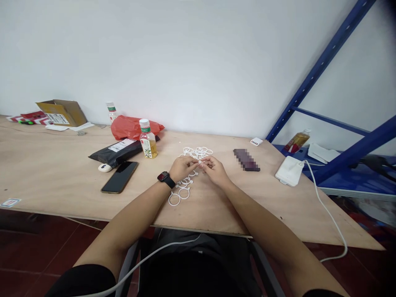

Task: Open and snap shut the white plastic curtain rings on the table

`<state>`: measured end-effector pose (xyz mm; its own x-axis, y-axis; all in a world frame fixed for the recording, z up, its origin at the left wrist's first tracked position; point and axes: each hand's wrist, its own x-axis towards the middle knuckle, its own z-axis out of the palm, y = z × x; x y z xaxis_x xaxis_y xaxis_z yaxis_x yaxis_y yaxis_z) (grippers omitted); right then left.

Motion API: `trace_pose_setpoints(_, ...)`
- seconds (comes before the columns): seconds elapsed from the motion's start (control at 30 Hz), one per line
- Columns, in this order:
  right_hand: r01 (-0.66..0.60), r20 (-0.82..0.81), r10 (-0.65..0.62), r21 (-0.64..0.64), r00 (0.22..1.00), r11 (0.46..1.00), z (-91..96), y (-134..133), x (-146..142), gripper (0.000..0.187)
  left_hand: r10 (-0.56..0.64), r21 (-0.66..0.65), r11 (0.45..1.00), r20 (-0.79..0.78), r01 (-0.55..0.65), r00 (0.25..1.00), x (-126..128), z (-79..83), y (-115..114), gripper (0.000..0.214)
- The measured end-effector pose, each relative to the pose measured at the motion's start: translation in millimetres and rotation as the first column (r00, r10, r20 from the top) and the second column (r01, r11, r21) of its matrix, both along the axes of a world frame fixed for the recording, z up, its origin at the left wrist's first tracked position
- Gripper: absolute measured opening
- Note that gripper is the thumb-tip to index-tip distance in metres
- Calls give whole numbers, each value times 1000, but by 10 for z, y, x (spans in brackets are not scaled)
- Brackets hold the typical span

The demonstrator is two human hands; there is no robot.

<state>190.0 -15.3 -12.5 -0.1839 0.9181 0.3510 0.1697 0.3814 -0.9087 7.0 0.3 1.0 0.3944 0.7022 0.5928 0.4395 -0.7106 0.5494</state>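
The left hand, with a black smartwatch on its wrist, and the right hand are meeting at the fingertips just above the table. Both hands are closed narrowly, pinching a small white plastic piece whose exact shape is too small to tell. A tangled cluster of thin white plastic rings is lying just beyond the hands, and a linked run of matching rings is trailing from under the left hand toward the table's near edge.

All of these are resting on a light plywood table. To the left of the hands, a black smartphone is lying face up beside a small white oval object. Behind them, a black plastic mailer bag with a white label is lying under a clear bottle of amber drink with a green label. A red plastic bag is lying further back.

To the right of the hands, a pixelated dark rectangular object is lying flat, and a white rectangular charger is sitting near the table's right edge, with a white cable running down over that edge. At the far left corner, an open cardboard box is standing against the white wall. A blue metal shelf rack is rising at the far right.
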Motion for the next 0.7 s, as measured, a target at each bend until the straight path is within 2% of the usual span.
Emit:
trace_pose_setpoints(0.1,-8,-52,7,-29,999,1000,11,-19,-14,34,5,34,999,-12,-5,1000,-9,16,-10,17)
trace_pose_setpoints(0.3,47,-12,-46,21,999,999,12,-13,13,30,41,75,996,-32,-38,999,-14,3,0,19)
trace_pose_setpoints(0.53,96,-27,-95,52,995,994,41,-33,-8,32,-70,53,996,-21,71,997,2,5,-5,21)
trace_pose_setpoints(0.7,112,58,-119,113,991,987,72,-83,-16,24,-2,77,997,-2,2,1000,42,-13,-49,19)
